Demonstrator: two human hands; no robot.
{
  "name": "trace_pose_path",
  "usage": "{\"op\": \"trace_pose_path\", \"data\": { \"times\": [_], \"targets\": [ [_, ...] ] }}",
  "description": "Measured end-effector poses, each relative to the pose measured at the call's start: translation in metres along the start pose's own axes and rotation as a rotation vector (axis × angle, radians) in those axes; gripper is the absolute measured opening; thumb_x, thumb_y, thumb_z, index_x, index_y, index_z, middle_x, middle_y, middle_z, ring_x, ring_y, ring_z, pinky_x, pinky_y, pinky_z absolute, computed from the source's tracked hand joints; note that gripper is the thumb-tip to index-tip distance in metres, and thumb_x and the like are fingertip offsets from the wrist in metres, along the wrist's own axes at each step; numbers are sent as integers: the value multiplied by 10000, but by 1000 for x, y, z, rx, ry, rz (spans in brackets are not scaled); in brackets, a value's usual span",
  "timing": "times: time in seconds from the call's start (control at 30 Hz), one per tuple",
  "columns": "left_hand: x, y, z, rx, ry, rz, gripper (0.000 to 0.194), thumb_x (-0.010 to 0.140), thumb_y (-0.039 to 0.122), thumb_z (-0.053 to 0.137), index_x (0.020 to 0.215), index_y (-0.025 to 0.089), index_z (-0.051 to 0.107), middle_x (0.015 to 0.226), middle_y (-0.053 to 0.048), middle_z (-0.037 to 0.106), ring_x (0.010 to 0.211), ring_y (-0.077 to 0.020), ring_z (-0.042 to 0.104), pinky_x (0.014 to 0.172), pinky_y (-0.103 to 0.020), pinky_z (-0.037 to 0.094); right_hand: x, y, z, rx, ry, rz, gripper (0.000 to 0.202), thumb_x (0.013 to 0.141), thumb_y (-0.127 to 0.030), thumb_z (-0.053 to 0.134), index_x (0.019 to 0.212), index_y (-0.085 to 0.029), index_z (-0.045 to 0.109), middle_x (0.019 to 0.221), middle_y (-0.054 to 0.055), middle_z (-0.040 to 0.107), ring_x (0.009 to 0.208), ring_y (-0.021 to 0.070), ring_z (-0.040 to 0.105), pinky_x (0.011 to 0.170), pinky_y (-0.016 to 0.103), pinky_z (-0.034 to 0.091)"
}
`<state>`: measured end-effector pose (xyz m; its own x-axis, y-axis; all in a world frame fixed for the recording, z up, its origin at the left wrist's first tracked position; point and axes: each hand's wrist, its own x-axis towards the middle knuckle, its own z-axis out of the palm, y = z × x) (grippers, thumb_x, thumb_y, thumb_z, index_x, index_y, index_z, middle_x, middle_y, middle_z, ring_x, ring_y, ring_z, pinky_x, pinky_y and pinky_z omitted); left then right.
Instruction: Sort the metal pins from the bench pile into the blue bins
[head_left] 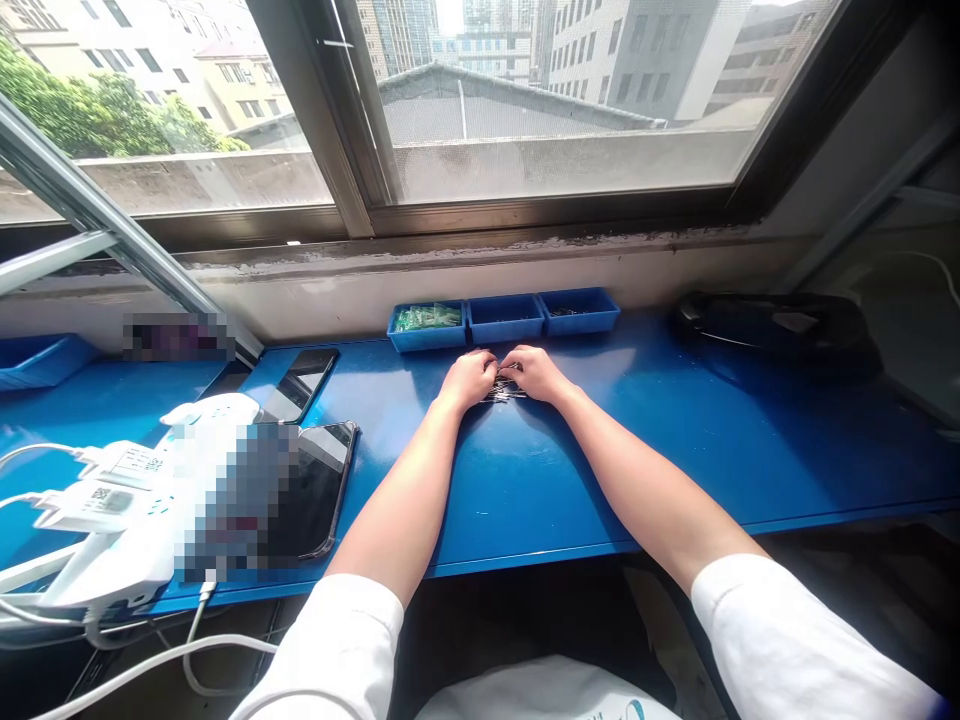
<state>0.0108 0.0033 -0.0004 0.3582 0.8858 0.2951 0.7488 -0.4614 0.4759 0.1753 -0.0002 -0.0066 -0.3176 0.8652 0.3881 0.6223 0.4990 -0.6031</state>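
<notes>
A small heap of thin metal pins [504, 393] lies on the blue tabletop, between my two hands. My left hand [469, 379] rests at the left side of the heap, its fingers bent inward and closed around pins. From the right, my right hand [535, 373] meets it, thumb and fingers pinched over the same pins. The fingertips almost touch, and they partly hide what is held. Just beyond the hands stand three blue bins: the left bin [426, 340] holds green-tinted plastic packets, while the middle bin [506, 330] and right bin [579, 323] contain small dark pieces.
Phones [304, 385] and a larger dark device [319, 490] lie to the left, near a white power strip [214, 410] with cables. A black object [776, 325] sits at the back right. Behind the blue table [525, 510] is a window. Another blue tray [45, 362] is far left.
</notes>
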Motion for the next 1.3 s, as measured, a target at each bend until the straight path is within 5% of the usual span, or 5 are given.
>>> {"op": "trace_pose_path", "data": {
  "times": [0.23,0.67,0.87,1.07,1.3],
  "targets": [
    [-3,10,-7,-21,112,-33,259,899,325,434,928,246,679,1048,-19,700,1034,-193,604,1129,-426,199,1,-4,-4,-46,70,0,176,862,-246,484,794,-168,626,808,55,622,776,167,557,744,291,436],
    [-4,13,-8,-76,165,50,201,904,321,471,941,240,651,1021,-1,701,1007,-172,596,994,-355,272,0,-17,-10,9,127,77,398,914,-389,318,557,-213,346,558,-2,479,544,125,414,567,277,303],
    [-3,12,-8,-55,153,30,193,913,292,455,921,234,640,1015,2,697,998,-165,593,978,-346,270,1,-14,-9,233,137,155,494,887,-526,372,546,-191,499,549,-2,537,547,121,474,586,263,365],
    [-3,12,-9,-31,153,-10,253,931,299,404,878,230,642,1008,-12,695,997,-174,590,960,-358,287,2,-17,-13,623,117,141,511,798,-654,467,812,-181,658,733,38,670,641,142,569,609,263,435],
    [-1,10,-13,-17,186,-105,327,947,351,345,972,238,651,1081,-33,682,1072,-194,572,973,-353,326,2,-15,-17,361,223,102,480,840,-611,436,884,-195,672,872,53,691,879,195,601,808,322,458]
  ]
}}
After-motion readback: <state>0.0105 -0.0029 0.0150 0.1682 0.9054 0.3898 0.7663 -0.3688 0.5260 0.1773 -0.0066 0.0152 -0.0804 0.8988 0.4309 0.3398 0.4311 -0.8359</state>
